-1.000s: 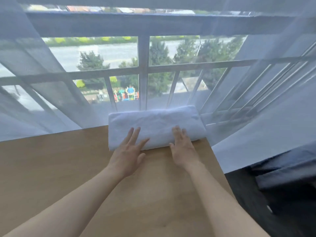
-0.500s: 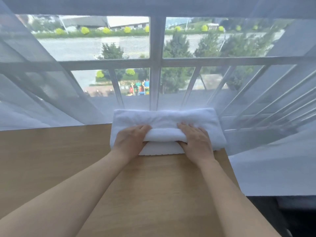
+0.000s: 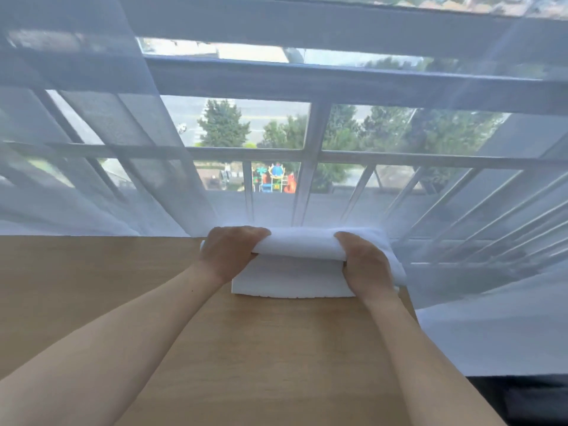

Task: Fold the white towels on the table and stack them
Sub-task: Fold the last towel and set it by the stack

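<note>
A wooden table (image 3: 276,348) stands against a large window (image 3: 307,127) hung with a sheer white curtain (image 3: 92,167); trees and a bright playground (image 3: 273,178) show far below through the glass.

At the far edge of the table, the left hand (image 3: 229,252) is curled round the left end of a white towel (image 3: 295,265), fingers over the top of a raised fold and thumb tucked beneath it. The right hand (image 3: 365,262) grips the right end of the same fold in the same way. Between the two hands the gripped layer arches up as a soft roll, lifted clear of the layer under it. The lower part of the towel lies flat on the wood, its near edge straight and facing the person, reaching a little past both wrists toward them. On the right, some towel shows beyond the right hand, near the table's corner and the curtain.

No container is in view.

Compared with half a second ago, the hands sit farther apart, toward the towel's ends, and the fold they hold is higher and rounder. A second ago both hands lay flat with straight fingers on the near edge of the towel; now they clasp it. The camera also tilts differently, showing more of the upper window frame.
</note>
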Demonstrator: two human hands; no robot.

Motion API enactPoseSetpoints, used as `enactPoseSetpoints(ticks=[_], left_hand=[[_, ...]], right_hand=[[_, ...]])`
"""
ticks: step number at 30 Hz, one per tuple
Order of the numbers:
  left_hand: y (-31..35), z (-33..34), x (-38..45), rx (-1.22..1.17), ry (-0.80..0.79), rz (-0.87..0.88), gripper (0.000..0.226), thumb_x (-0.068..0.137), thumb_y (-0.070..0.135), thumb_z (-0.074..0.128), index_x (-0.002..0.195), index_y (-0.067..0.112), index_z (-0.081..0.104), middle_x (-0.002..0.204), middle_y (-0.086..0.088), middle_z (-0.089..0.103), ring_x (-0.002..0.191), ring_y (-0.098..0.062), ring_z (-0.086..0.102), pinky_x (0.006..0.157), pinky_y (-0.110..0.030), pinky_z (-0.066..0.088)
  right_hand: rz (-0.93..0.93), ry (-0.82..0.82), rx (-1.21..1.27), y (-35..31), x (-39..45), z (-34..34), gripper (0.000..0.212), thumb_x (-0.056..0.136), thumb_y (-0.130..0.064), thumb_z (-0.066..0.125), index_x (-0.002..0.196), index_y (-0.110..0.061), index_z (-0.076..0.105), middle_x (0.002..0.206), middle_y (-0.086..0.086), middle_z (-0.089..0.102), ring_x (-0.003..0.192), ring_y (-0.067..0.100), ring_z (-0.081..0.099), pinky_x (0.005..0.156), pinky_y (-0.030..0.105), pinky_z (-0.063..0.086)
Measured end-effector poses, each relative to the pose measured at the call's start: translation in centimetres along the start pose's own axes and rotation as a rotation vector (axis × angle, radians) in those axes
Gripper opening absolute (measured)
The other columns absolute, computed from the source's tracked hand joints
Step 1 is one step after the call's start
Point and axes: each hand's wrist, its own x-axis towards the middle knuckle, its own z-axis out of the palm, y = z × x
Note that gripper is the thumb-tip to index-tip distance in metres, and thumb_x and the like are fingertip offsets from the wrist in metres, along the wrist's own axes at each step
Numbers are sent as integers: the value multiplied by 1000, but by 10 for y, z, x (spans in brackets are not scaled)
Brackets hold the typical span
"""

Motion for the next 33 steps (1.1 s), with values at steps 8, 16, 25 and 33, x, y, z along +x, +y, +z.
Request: enactPoseSetpoints(ticks=[8,16,25,33], left_hand=[[-77,-107,-103,-46,188,-116,34,72,4,81,101,22,77,85,0,77,68,-25,71,56,-33,52],[-216,-192,-288,29,255,-379,34,89,15,67,116,35,73,83,-2,76,70,-28,69,59,-30,45],[-386,-282,-480,-33,375,-641,34,91,42,55,123,45,66,106,3,75,98,-28,69,77,-35,50],[-503,-340,-539,83,605,-635,43,84,17,76,123,33,71,100,-8,76,86,-34,71,70,-37,45]], right_hand=[[-171,100,-22,-124,-20,-22,46,80,12,55,117,-12,67,99,5,72,86,32,67,69,38,51],[-347,58,-2,-352,-56,-7,38,84,3,57,115,-18,65,95,3,70,83,32,66,67,38,49],[-506,97,89,-628,-119,21,39,86,-4,57,122,-18,60,106,7,68,94,34,66,73,40,50],[-568,289,148,-777,-118,24,42,80,-6,61,118,-23,65,99,4,73,87,34,67,68,36,42]])
